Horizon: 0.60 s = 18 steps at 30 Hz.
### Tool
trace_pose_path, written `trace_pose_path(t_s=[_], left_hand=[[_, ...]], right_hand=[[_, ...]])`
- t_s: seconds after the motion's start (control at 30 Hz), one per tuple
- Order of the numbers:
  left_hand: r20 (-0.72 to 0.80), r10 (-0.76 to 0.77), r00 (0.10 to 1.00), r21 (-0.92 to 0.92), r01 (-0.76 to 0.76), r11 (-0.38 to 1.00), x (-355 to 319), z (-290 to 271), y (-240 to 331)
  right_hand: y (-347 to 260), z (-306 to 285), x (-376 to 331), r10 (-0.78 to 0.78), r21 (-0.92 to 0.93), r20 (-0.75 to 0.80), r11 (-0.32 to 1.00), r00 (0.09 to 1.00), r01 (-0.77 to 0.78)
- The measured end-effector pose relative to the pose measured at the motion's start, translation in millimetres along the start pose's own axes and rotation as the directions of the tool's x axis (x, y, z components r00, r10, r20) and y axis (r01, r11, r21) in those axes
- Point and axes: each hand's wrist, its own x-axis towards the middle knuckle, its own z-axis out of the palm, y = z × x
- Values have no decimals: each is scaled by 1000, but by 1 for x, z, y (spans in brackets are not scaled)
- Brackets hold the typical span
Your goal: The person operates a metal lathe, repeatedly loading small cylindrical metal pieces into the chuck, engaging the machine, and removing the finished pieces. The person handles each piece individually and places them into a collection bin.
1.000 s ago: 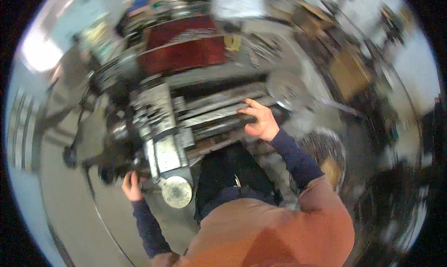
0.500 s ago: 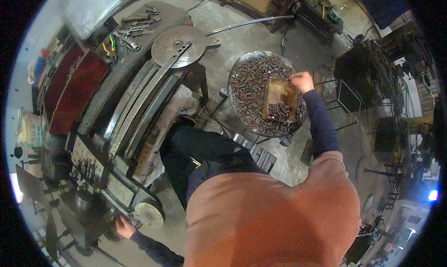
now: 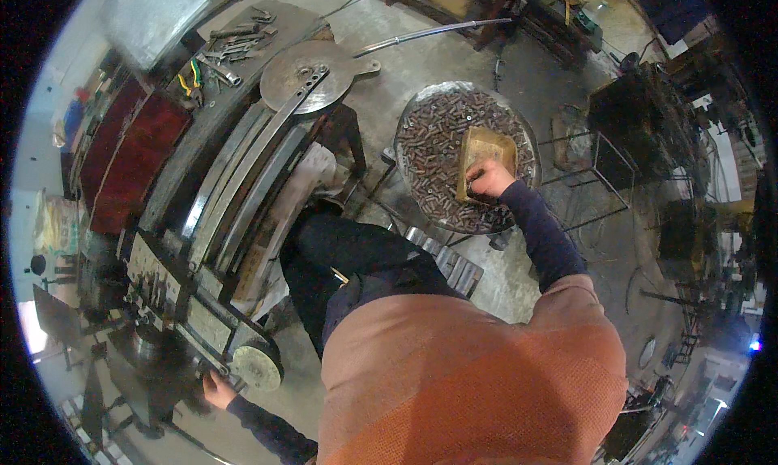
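My right hand reaches down into the lower end of a shallow yellowish tray. Its fingers are curled together, and something small and dark shows at their tips, too little to make out. The tray rests on a heap of short, dark metal cylinders that fills a round metal pan. At the lower left, my left hand is closed at the near end of the machine, beside a round pale disc. What its fingers grip is hidden.
A long machine with curved rails and a round steel plate stands left of my legs. Wrenches and yellow-green-handled pliers lie behind it. A thin metal frame stands right of the pan.
My right hand has left the tray's far right rim and moved nearer and left, into the tray. The tray has shifted slightly up. My left hand stays about where it was.
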Motion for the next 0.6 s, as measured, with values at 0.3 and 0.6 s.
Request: trace_pose_path(t_s=[0.3, 0.6], left_hand=[[-30, -38, 999, 46, 39, 998, 4, 5, -2], [155, 277, 948, 1, -281, 960, -9, -62, 78]], right_hand=[[-13, -5, -2, 30, 44, -37, 999, 999, -28], [-116, -25, 14, -253, 341, -147, 895, 956, 289]])
